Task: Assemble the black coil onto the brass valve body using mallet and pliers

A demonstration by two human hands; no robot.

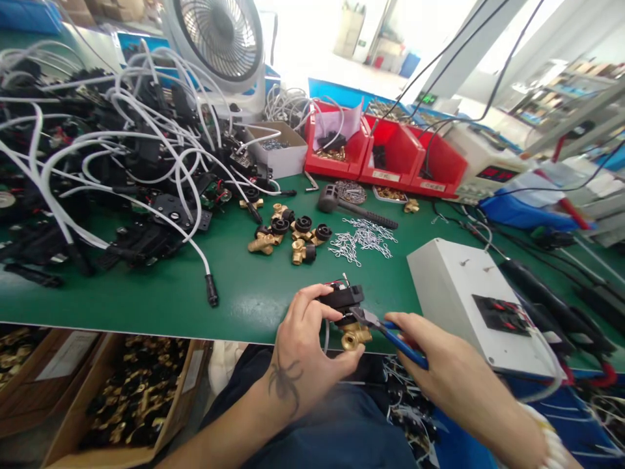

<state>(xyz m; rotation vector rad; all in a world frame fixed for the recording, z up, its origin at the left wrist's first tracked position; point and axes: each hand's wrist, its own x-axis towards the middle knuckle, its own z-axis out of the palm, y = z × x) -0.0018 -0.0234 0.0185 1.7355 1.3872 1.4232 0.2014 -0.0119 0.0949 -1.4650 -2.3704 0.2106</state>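
Observation:
My left hand (310,332) is closed around a brass valve (355,337) joined to a black plastic housing (342,296), at the bench's front edge. Thin red and white wires stick up from the top of the housing. In my right hand (452,365) are pliers with blue handles (407,346). The jaws of the pliers touch the joint between housing and brass body; what lies between them is too small to make out. Beyond my hands sit several brass valves with black caps (297,238) and a loose heap of wire clips (364,240).
A black mallet (354,207) lies behind the clips. Red bins (390,156) and a white fan (219,45) stand at the back. Black housings with white cables (141,156) crowd the left. A grey metal box (439,293) is at right. A carton of brass parts (131,391) sits below.

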